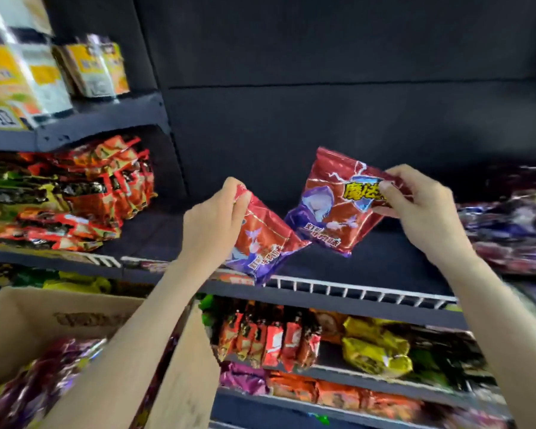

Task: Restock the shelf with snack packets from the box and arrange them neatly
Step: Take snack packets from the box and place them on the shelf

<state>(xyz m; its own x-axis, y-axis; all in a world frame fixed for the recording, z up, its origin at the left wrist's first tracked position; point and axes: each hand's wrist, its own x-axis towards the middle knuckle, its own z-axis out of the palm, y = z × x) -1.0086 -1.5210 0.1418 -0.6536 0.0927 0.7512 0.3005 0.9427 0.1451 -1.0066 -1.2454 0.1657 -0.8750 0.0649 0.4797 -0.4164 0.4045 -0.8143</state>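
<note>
Far left, upper shelf: yellow-and-white pouches (pixel 96 69) standing upright, a price tag (pixel 0 117) on the shelf lip below them.

Next level down, left: a heap of red and black packets (pixel 106 193) leaning against each other, reaching to the front edge of the middle shelf (pixel 369 267). To their right the dark shelf floor lies bare as far as the blurred purple packets (pixel 514 230) at the far right. A white wire rail (pixel 353 289) runs along this shelf's front edge.

Bottom left: an open cardboard box (pixel 84 314), flap up on its right side, with shiny purple snack packets (pixel 41 388) inside, blurred.

Centre: the left hand (pixel 212 226) pinches the top edge of a red-and-purple packet (pixel 260 239), fingers curled round the seal. The packet hangs tilted, its lower corner down over the wire rail.

Just to its right: the second red-and-purple packet (pixel 341 205), held up over the bare shelf floor, tilted, its lower left corner close to the first packet; I cannot tell whether they touch. The right hand (pixel 424 209) grips its upper right corner, thumb on the front face, fingers behind.

Below the rail: a row of red packets (pixel 273 342) standing upright, then yellow packets (pixel 375 348) to their right. Lower still, orange packets (pixel 338 394) lie flat.
</note>
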